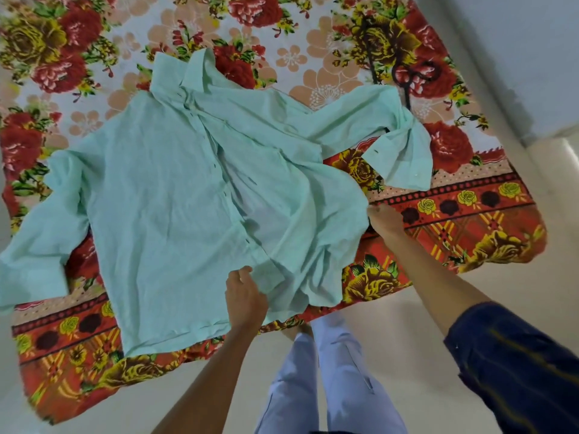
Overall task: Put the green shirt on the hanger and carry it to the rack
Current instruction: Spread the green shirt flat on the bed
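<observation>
The light green shirt lies spread out on the floral bed sheet, collar at the far side, front placket partly apart. My left hand grips the shirt's lower front edge near the hem. At the shirt's right side my right hand pinches the fabric edge. A dark hanger lies on the sheet at the far right, its lower part hidden under the shirt's right sleeve.
The bed's near edge runs across the frame, with pale floor below and to the right. My legs in light trousers stand close to the bed edge. A pale wall rises at the far right.
</observation>
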